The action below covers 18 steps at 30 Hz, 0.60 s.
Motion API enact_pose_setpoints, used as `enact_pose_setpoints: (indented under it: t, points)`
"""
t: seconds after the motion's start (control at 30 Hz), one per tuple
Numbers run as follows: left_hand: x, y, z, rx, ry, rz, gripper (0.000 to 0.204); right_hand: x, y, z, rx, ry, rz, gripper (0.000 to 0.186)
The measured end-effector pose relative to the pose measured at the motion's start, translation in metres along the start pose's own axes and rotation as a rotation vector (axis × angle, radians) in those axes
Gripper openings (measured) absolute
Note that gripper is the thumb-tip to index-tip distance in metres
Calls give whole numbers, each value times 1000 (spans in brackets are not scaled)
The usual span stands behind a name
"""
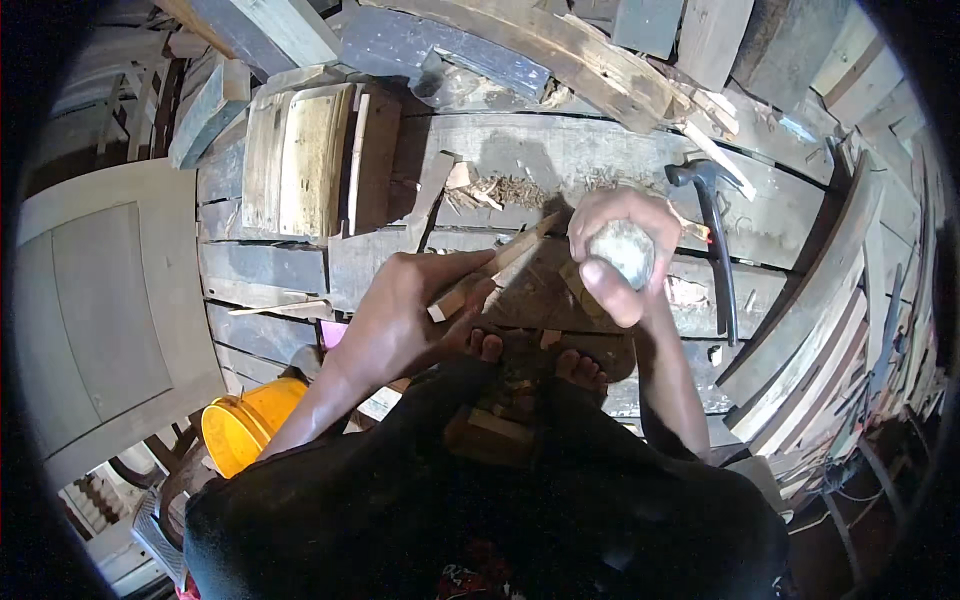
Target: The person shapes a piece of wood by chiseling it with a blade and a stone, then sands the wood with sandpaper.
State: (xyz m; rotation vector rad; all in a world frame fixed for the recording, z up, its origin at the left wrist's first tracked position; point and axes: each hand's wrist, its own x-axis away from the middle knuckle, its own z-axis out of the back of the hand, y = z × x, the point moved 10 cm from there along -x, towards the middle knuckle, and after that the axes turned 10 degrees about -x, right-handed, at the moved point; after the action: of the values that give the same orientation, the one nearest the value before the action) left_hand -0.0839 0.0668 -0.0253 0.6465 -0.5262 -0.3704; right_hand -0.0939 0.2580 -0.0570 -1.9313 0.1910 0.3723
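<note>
Your left hand was clenched around a pointed wooden stick, gripping it near its blunt lower end, so that the shaft ran up and to the right and its sharpened tip reached toward your other hand. Your right hand was wrapped tightly around a rounded grey stone, thumb pressed across its front, and it hung just beside the tip of the stick, over the plank workbench. Whether the stone touched the stick could not be told.

Your bare toes rested on the near edge of the bench, directly below both hands, with a small wood block lower down between your legs. Wood shavings lay scattered on the planks just beyond the stick. A claw hammer lay to the right of your right hand, head away from you and handle running back toward you, near the hand but apart from it. A curved, hollowed wooden piece sat on the bench to the upper left. A yellow bucket stood below the bench by your left forearm, and a pale wooden panel filled the far left. Stacked boards leaned along the right side.
</note>
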Motion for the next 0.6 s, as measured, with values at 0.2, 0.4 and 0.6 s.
enact_pose_setpoints:
  t: [0.2, 0.4, 0.6]
  points:
    - [9, -9, -1, 6, -4, -7, 35, -21, -105, -5, -262, -84, 230, 37]
    - [5, -7, -3, 82, -31, 67, 36, -1, -32, 15, -309, 102, 122, 38]
    - [8, -33, -4, 119, 127, 64, 32, -15, -70, 2, -227, 20, 133, 34]
